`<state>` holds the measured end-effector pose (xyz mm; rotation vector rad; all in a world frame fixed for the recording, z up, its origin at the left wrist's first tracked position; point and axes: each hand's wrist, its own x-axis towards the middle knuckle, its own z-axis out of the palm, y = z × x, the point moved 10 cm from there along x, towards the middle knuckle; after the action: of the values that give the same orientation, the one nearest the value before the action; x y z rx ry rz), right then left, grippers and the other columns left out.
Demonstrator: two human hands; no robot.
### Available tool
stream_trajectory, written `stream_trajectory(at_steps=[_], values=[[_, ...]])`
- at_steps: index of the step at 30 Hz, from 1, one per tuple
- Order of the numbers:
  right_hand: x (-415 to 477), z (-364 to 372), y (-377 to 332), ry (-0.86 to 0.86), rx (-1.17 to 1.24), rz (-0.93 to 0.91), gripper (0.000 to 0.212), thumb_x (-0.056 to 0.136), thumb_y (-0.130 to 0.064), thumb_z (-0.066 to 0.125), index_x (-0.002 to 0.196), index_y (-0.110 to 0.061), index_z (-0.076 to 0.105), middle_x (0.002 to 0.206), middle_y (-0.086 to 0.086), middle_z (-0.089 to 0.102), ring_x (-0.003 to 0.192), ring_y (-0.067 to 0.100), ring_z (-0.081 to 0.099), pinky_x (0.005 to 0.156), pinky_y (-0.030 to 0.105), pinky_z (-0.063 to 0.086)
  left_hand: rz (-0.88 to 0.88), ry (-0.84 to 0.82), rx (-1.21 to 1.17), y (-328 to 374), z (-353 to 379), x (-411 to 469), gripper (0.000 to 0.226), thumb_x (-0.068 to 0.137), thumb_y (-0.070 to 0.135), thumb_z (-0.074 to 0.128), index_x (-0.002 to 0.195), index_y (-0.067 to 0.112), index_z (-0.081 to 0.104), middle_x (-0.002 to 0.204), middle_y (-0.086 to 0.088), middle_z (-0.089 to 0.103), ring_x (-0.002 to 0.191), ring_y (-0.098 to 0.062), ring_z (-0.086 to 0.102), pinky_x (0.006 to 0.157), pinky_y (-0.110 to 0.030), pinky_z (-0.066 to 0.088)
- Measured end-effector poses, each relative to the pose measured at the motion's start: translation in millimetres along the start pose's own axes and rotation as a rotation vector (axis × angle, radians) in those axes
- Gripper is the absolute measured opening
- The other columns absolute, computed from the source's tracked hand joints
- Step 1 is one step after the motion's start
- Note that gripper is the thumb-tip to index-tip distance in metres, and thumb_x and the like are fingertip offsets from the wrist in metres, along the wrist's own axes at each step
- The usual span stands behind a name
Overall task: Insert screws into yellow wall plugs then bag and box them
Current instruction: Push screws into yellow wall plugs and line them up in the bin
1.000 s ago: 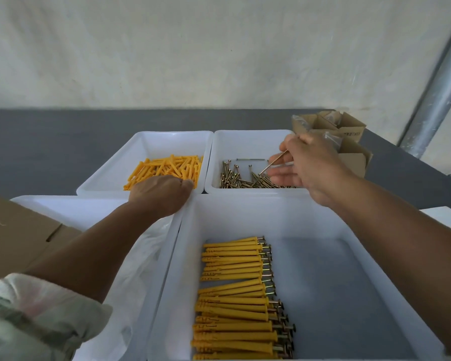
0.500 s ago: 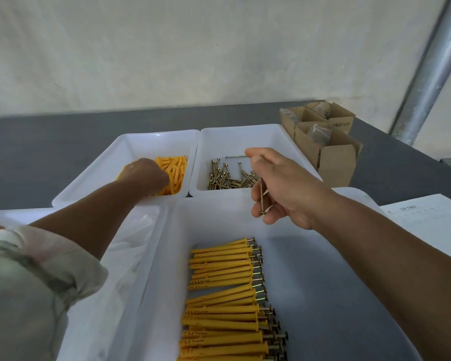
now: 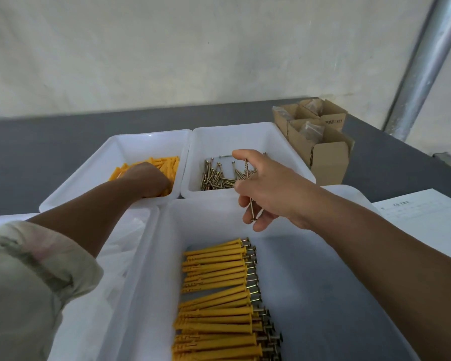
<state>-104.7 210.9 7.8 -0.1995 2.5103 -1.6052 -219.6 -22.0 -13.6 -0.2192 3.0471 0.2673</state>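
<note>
The right hand [image 3: 268,188] pinches 1 screw [image 3: 246,168] upright over the far rim of the near bin [image 3: 206,204]; bare floor lies right of the assembled plugs [image 3: 214,282]. The left hand [image 3: 146,178] lies on loose plugs [image 3: 168,162] in the far-left bin [image 3: 130,148]; its fingers are hidden, so I cannot tell their grasp.

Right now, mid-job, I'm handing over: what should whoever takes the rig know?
Right hand: grip pinching one long brass-coloured screw.
Left hand: among the loose yellow plastic wall plugs in the far-left white plastic tub; grip hidden.
Done: a row of assembled plug-and-screw sets in the near white plastic tub.
Left: seat this screw, use up the loose screws, then bag and box.
</note>
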Motion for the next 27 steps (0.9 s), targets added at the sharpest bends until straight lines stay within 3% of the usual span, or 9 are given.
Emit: stream_trajectory(at_steps=[2,4,9,11,14,16,19,22,27], values=[[-1,2,-2,-0.012,-0.026,-0.014,0.068,0.096,-0.012,0.050,0.146,-0.050,0.025,0.088,0.009,0.065,0.058,0.016,0.069,0.050,0.029,0.055,0.014,0.011,-0.114,0,-3,-5,0.021,0.090,0.025,0.057,0.090,0.006,0.067,0.097,-0.010,0.066,0.088,-0.026,0.063,0.073,-0.035,0.051],[-2,4,-5,-0.018,-0.051,-0.033,0.071,0.095,-0.009,0.050,0.146,-0.052,0.024,0.087,0.008,0.066,0.059,0.016,0.070,0.051,0.030,0.056,0.047,0.120,-0.217,3,-17,-16,0.024,0.095,0.025,0.053,0.105,0.008,0.066,0.104,-0.009,0.066,0.100,-0.029,0.061,0.078,-0.031,0.046],[-7,6,-13,-0.028,-0.166,-0.102,0.081,0.091,-0.005,0.050,0.144,-0.058,0.020,0.086,0.004,0.067,0.065,0.016,0.072,0.057,0.031,0.059,0.080,0.302,-0.810,5,-53,-56,0.023,0.095,0.030,0.053,0.093,0.016,0.070,0.087,-0.004,0.068,0.084,-0.023,0.060,0.074,-0.034,0.045],[-9,7,-15,-0.032,-0.233,-0.128,0.081,0.091,-0.007,0.051,0.146,-0.056,0.016,0.086,0.000,0.067,0.069,0.015,0.072,0.062,0.031,0.061,0.150,0.228,-1.007,20,-58,-76,0.018,0.097,0.027,0.051,0.095,0.020,0.068,0.081,0.000,0.069,0.079,-0.017,0.066,0.074,-0.033,0.051],[-10,3,-23,0.021,-0.367,-0.184,0.070,0.093,-0.010,0.049,0.148,-0.044,0.023,0.088,-0.002,0.067,0.076,0.017,0.070,0.071,0.038,0.061,0.217,-0.066,-1.258,51,-41,-112,0.019,0.099,0.020,0.051,0.096,0.014,0.068,0.064,0.000,0.061,0.053,-0.011,0.062,0.055,-0.028,0.056],[-11,-2,-33,0.094,-0.565,-0.260,0.053,0.096,-0.012,0.048,0.143,-0.034,0.040,0.085,-0.009,0.061,0.083,0.016,0.063,0.076,0.036,0.056,0.233,-0.199,-1.236,64,-22,-129,0.019,0.100,0.017,0.050,0.099,0.013,0.069,0.059,0.002,0.058,0.047,-0.009,0.054,0.047,-0.022,0.050],[-19,-12,-47,0.218,-0.759,-0.346,0.042,0.097,-0.012,0.046,0.129,-0.037,0.058,0.083,-0.012,0.060,0.070,0.011,0.050,0.068,0.030,0.048,0.245,-0.343,-1.178,70,-2,-141,0.022,0.102,0.015,0.045,0.111,0.016,0.065,0.062,0.000,0.058,0.050,-0.009,0.048,0.044,-0.021,0.043],[-21,-19,-50,0.274,-0.850,-0.358,0.043,0.096,-0.012,0.045,0.124,-0.038,0.063,0.101,0.000,0.068,0.065,0.009,0.045,0.062,0.029,0.044,0.261,-0.395,-1.162,69,4,-142,0.024,0.102,0.013,0.045,0.118,0.020,0.062,0.066,-0.001,0.059,0.051,-0.008,0.048,0.043,-0.020,0.040],[-17,-25,-47,0.305,-0.931,-0.341,0.041,0.096,-0.015,0.045,0.120,-0.041,0.066,0.094,-0.005,0.061,0.088,0.016,0.051,0.068,0.030,0.044,0.328,-0.367,-1.079,72,6,-143,0.027,0.100,0.010,0.049,0.119,0.022,0.064,0.074,0.001,0.066,0.052,-0.007,0.052,0.044,-0.020,0.041]])
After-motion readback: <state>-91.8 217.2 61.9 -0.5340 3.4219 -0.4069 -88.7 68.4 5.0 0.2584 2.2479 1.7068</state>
